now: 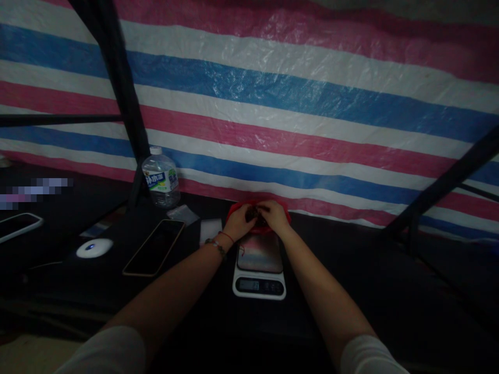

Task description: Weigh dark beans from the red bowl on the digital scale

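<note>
My left hand (239, 221) and my right hand (276, 215) meet over a red container or bag (287, 209) at the far side of the table. Their fingers curl in from both sides around a clump of small dark brown pieces (255, 214), too dim to name. The red container lies just behind a white kitchen scale (259, 288), perhaps on its far edge. The scale's metal plate (260, 255) shows between my wrists. Its display (249, 285) is lit, but the digits are unreadable.
To the left are a phone (155, 248), a white computer mouse (94, 248), a large clear bottle (160, 179) and small clear plastic bags (182, 215). Another phone (19, 224) lies farther left. A striped tarp (273, 124) and dark metal poles (119, 78) stand behind the black table (343, 280).
</note>
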`<state>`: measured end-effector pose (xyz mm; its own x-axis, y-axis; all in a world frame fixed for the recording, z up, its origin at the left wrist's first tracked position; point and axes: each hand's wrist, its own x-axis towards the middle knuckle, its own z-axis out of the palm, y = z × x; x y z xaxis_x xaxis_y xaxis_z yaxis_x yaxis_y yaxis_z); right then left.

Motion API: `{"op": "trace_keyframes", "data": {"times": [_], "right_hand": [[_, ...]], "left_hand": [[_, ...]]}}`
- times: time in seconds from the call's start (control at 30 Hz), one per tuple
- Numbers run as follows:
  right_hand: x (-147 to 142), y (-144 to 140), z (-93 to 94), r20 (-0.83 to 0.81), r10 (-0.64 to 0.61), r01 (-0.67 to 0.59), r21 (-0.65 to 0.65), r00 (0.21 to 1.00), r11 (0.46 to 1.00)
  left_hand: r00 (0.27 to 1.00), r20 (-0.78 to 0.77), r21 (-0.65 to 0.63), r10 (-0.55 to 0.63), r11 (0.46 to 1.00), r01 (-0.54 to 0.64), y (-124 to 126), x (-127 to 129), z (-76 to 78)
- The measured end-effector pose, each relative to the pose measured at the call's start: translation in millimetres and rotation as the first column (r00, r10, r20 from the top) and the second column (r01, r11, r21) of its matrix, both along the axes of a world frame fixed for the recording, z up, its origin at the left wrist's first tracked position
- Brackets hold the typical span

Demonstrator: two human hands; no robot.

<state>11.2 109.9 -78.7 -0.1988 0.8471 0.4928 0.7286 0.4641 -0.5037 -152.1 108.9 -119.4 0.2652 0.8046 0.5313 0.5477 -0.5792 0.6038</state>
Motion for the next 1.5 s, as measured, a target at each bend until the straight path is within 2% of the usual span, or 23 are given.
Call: {"op": "trace_keyframes", "data": {"times": [0.1,0.2,0.47,0.63,0.77,1.0,1.07,1.23,1.3,1.5], "right_hand": [[-2,0,-2.6,0.050,0.090,-0.089,-0.019,0.995,0.996],[-3,2,-7.5,0.040,0.097,-0.096,-0.035,0.994,0.995],[-2,5,-12.2,0.001,0.029,-0.029,0.003,1.000,1.000],[2,4,-9.8,-0.038,-0.107,0.109,0.060,0.994,0.992],[5,4,-9.7,0.081,-0.169,0.171,-0.018,0.982,0.985],[3,-1,-3.1,0.287,-0.130,0.170,-0.119,0.949,0.978],[2,-3,-1.1,0.376,-0.116,0.187,-0.156,0.919,0.970],[3,-6,-1.8,0.557,-0.179,0.354,-0.223,0.811,0.908],[6,-4,-4.0,0.578,-0.186,0.372,-0.221,0.794,0.902],[20,4,-13.7,0.586,-0.185,0.333,-0.155,0.789,0.930]], "left_hand": [[1.000,-0.010,-0.007,-0.016,1.000,0.016,0,1,-0.9],[1.000,-0.016,-0.007,-0.026,1.000,0.026,1,1,-1.9],[0.996,-0.043,-0.006,-0.075,0.997,0.075,1,0,-0.8],[0.999,-0.020,0.025,-0.041,0.999,0.041,1,0,-1.3],[1.000,-0.019,0.044,0.013,0.999,-0.012,1,0,-0.7],[0.997,0.006,0.016,0.078,0.997,-0.078,1,-1,0.6],[0.996,-0.010,0.031,0.087,0.996,-0.087,3,-2,-1.4],[0.992,-0.007,0.069,0.125,0.990,-0.124,10,-6,-5.7],[0.990,0.000,0.074,0.139,0.988,-0.139,14,-8,-6.6],[0.994,0.000,0.101,0.113,0.989,-0.112,24,-13,-11.3]]}}
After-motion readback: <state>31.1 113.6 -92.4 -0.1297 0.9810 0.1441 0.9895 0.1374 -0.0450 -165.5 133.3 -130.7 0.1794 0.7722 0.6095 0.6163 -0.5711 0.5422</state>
